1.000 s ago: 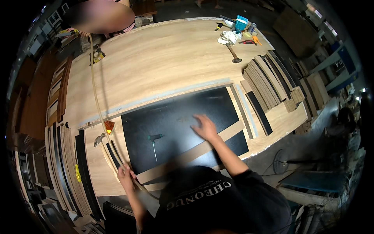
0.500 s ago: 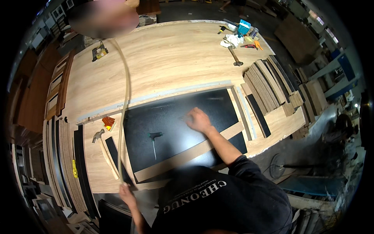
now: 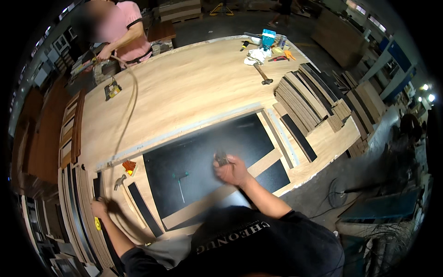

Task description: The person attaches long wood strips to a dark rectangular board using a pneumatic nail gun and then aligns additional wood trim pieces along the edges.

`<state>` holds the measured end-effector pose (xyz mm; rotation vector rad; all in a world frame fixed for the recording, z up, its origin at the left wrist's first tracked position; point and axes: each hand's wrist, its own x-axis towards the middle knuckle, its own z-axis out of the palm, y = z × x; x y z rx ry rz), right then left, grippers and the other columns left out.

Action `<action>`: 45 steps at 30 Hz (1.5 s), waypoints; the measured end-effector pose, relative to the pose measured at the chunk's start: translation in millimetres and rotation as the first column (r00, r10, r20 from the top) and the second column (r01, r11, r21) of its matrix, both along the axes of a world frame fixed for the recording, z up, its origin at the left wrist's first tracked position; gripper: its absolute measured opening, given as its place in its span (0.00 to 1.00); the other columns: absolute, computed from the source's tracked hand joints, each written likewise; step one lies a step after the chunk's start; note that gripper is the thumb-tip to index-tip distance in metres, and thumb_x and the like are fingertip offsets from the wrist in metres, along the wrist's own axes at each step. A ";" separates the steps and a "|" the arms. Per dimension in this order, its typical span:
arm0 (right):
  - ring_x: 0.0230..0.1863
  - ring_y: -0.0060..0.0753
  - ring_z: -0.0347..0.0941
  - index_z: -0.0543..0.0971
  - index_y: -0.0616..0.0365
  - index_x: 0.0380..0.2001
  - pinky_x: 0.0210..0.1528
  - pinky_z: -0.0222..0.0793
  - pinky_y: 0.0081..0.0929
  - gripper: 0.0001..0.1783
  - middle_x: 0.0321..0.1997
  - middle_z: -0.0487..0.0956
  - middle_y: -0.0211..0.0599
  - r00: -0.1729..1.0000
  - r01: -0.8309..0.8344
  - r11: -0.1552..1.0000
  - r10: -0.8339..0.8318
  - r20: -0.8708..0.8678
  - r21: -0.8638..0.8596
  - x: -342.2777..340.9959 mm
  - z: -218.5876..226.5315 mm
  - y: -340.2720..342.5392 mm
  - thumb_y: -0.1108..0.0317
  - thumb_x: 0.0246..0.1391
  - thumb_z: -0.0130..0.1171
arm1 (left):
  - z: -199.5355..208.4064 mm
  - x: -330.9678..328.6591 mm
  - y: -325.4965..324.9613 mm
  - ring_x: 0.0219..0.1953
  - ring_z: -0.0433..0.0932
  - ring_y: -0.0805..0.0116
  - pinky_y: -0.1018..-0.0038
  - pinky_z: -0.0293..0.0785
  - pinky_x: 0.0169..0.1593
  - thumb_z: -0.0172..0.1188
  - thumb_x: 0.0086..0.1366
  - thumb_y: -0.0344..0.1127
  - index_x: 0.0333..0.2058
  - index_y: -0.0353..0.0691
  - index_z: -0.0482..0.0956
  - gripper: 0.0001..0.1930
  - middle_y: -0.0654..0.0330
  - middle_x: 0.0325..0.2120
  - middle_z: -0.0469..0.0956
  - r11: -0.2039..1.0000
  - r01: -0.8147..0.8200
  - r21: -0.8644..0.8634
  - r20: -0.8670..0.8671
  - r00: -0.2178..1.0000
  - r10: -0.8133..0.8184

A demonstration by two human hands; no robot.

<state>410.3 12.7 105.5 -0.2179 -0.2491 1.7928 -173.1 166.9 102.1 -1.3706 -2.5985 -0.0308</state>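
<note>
At the left edge of the table, my left hand is closed on a thin beige hose, blurred near my fingers. Its far stretch curves to a co-worker. My right hand is closed round a small dark object, too blurred to name, above a large black panel. A T-handled driver with a green and black grip lies on the panel. Across the panel's near side runs a brown strip of board. Close to my left hand are a claw hammer and a yellow-handled tool.
A co-worker in pink stands at the far left, near a nail gun. Board strips are stacked at the right and left. Another hammer, a rag and a teal container are at the back right.
My left hand has moved left to the table's edge, and the hose has swung left with it. My right hand has come nearer, with the dark object now showing. The co-worker shows more fully.
</note>
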 end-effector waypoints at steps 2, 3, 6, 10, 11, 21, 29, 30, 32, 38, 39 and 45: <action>0.29 0.25 0.69 0.70 0.60 0.49 0.35 0.68 0.22 0.21 0.35 0.76 0.36 0.998 -0.016 0.999 0.019 -0.066 0.052 -5.1 8.8 -3.7 0.58 0.56 0.51 | 2.5 55.6 2.0 0.51 0.72 0.48 0.52 0.69 0.51 0.59 0.59 0.43 0.58 0.52 0.68 0.27 0.51 0.50 0.73 0.998 0.024 0.063 0.059 0.998 -0.028; 0.31 0.25 0.69 0.70 0.61 0.49 0.37 0.67 0.22 0.23 0.36 0.75 0.37 0.999 0.011 0.998 -0.008 -0.035 0.066 -6.6 9.7 -5.4 0.57 0.55 0.52 | 14.5 96.2 -2.2 0.54 0.70 0.48 0.54 0.67 0.54 0.61 0.58 0.40 0.58 0.50 0.70 0.27 0.50 0.52 0.71 0.969 0.161 0.187 0.188 0.962 -0.196; 0.32 0.24 0.69 0.69 0.61 0.50 0.38 0.66 0.22 0.23 0.38 0.75 0.37 0.999 -0.026 0.993 0.029 -0.023 0.114 -13.7 23.3 -7.6 0.57 0.55 0.52 | 21.5 196.4 -20.0 0.51 0.73 0.57 0.65 0.66 0.56 0.59 0.60 0.32 0.51 0.35 0.74 0.20 0.51 0.46 0.75 0.674 0.356 0.647 0.473 0.507 -0.721; 0.37 0.24 0.70 0.69 0.64 0.51 0.44 0.68 0.23 0.22 0.40 0.74 0.36 0.959 0.052 0.977 -0.107 0.264 0.206 -19.0 53.9 -10.3 0.66 0.55 0.55 | 107.0 342.7 -98.0 0.42 0.77 0.67 0.72 0.71 0.49 0.57 0.60 0.29 0.40 0.35 0.81 0.10 0.56 0.36 0.80 0.562 0.349 0.750 0.605 -0.020 -0.796; 0.39 0.24 0.71 0.69 0.64 0.52 0.45 0.69 0.23 0.22 0.40 0.74 0.36 0.914 0.091 0.970 -0.171 0.369 0.225 -19.8 62.3 -13.6 0.68 0.54 0.55 | 118.2 362.7 -110.8 0.38 0.78 0.68 0.74 0.72 0.45 0.58 0.59 0.28 0.38 0.34 0.81 0.09 0.57 0.34 0.80 0.546 0.334 0.768 0.610 -0.124 -0.783; 0.42 0.31 0.74 0.78 0.59 0.41 0.41 0.73 0.25 0.21 0.41 0.75 0.38 0.110 0.146 0.693 -0.720 0.685 0.706 -17.9 103.7 -10.2 0.79 0.38 0.67 | 130.4 401.7 -151.2 0.36 0.76 0.75 0.80 0.72 0.42 0.58 0.59 0.21 0.43 0.32 0.79 0.12 0.58 0.35 0.78 0.604 0.188 0.774 0.614 -0.456 -0.644; 0.36 0.31 0.74 0.80 0.58 0.37 0.36 0.71 0.23 0.20 0.37 0.77 0.37 -0.100 0.062 0.614 -0.781 0.617 0.787 -22.9 108.2 -12.7 0.77 0.35 0.70 | 133.2 398.7 -147.9 0.34 0.78 0.75 0.79 0.73 0.39 0.60 0.60 0.27 0.37 0.32 0.80 0.08 0.58 0.32 0.81 0.639 0.231 0.734 0.678 -0.306 -0.668; 0.35 0.30 0.73 0.80 0.58 0.37 0.36 0.71 0.23 0.20 0.37 0.77 0.37 -0.104 0.062 0.622 -0.774 0.625 0.781 -23.7 108.1 -13.5 0.77 0.35 0.70 | 130.9 398.7 -148.9 0.33 0.78 0.75 0.79 0.73 0.39 0.60 0.60 0.27 0.37 0.33 0.80 0.07 0.58 0.31 0.81 0.654 0.224 0.722 0.689 -0.308 -0.656; 0.34 0.28 0.73 0.80 0.58 0.36 0.36 0.71 0.22 0.19 0.37 0.77 0.37 -0.093 0.066 0.632 -0.766 0.636 0.772 -26.0 106.1 -10.9 0.77 0.35 0.70 | 127.1 396.3 -146.6 0.33 0.78 0.76 0.79 0.73 0.38 0.61 0.60 0.28 0.37 0.33 0.81 0.07 0.58 0.31 0.81 0.658 0.216 0.722 0.690 -0.302 -0.658; 0.32 0.25 0.72 0.80 0.57 0.37 0.34 0.71 0.20 0.19 0.37 0.76 0.36 -0.035 0.093 0.671 -0.736 0.676 0.735 -31.6 104.3 -10.1 0.77 0.35 0.70 | 122.3 393.9 -144.0 0.31 0.78 0.76 0.79 0.73 0.36 0.61 0.60 0.29 0.36 0.33 0.81 0.07 0.58 0.29 0.82 0.638 0.191 0.746 0.663 -0.291 -0.689; 0.31 0.25 0.72 0.80 0.58 0.37 0.34 0.70 0.20 0.19 0.37 0.76 0.36 -0.036 0.093 0.679 -0.728 0.684 0.728 -31.1 103.0 -10.4 0.78 0.35 0.70 | 120.1 394.6 -143.2 0.31 0.78 0.76 0.79 0.73 0.36 0.61 0.60 0.29 0.36 0.33 0.81 0.07 0.58 0.29 0.82 0.636 0.186 0.749 0.660 -0.298 -0.690; 0.30 0.24 0.71 0.78 0.58 0.37 0.34 0.70 0.19 0.20 0.38 0.76 0.37 0.001 0.098 0.695 -0.716 0.698 0.713 -30.8 97.7 -10.3 0.78 0.36 0.71 | 114.0 394.4 -141.0 0.30 0.77 0.76 0.79 0.73 0.36 0.61 0.61 0.30 0.35 0.33 0.81 0.07 0.58 0.29 0.81 0.636 0.197 0.746 0.664 -0.298 -0.686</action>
